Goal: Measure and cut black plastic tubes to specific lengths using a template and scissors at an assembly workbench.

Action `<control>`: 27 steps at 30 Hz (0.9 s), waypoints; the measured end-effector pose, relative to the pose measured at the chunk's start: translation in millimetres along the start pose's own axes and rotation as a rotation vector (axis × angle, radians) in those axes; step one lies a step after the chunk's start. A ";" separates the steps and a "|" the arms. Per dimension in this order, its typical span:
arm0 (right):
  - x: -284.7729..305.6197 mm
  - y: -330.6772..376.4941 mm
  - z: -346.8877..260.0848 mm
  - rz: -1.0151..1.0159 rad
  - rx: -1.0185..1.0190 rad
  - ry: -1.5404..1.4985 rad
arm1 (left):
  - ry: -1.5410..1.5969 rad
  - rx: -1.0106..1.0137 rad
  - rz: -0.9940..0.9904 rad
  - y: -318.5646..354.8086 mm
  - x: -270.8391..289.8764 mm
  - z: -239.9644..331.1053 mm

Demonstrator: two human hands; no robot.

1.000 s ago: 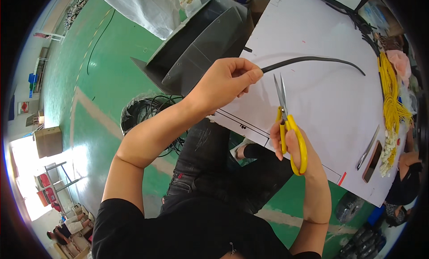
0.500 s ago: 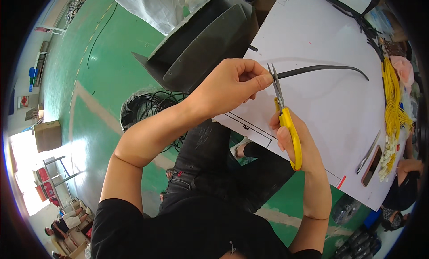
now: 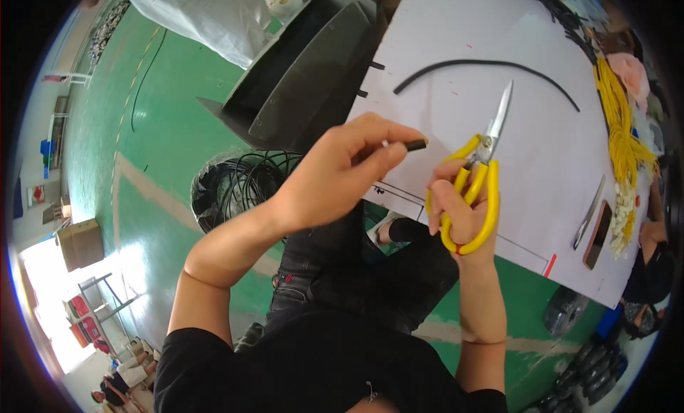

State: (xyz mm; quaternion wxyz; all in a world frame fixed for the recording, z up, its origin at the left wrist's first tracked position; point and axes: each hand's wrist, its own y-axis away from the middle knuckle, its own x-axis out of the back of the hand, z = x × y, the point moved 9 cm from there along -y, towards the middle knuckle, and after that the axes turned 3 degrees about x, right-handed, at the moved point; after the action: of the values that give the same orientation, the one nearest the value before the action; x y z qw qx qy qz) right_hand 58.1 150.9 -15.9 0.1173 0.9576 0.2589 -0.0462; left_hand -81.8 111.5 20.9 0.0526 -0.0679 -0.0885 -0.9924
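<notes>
Between the thumb and fingers of my left hand [image 3: 349, 163] is a short piece of black tube [image 3: 415, 146], its end sticking out past the fingertips over the table's near part. My right hand [image 3: 463, 210] grips scissors [image 3: 486, 148] with yellow handles, fingers through the loops. Their blades point away from me and lie close together, with nothing between them. Beyond both hands, a longer length of black tube [image 3: 491, 62] lies curved on the white tabletop [image 3: 456, 114], touched by neither hand.
Yellow wires [image 3: 620, 128] with white ends run along the table's right side. A phone [image 3: 597, 235] and metal tweezers [image 3: 590, 212] lie near them. A dark grey bin [image 3: 306, 78] stands left of the table. Coiled black cable [image 3: 242, 185] sits below it, left of my legs.
The scissor blades were at the tube by my left fingertips; now they are apart from it. The long length lies loose on the table, and my left hand has moved nearer with the short piece.
</notes>
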 end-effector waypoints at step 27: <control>248.0 179.8 87.8 1.172 0.294 -0.395 | -0.408 0.150 -0.088 54.1 49.9 -89.5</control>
State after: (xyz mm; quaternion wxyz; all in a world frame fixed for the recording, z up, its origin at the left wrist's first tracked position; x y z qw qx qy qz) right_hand 360.4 98.6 -101.8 0.0360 0.9200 -0.3436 -0.1852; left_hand -135.8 37.6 -50.1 -0.0047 -0.2593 -0.1738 -0.9500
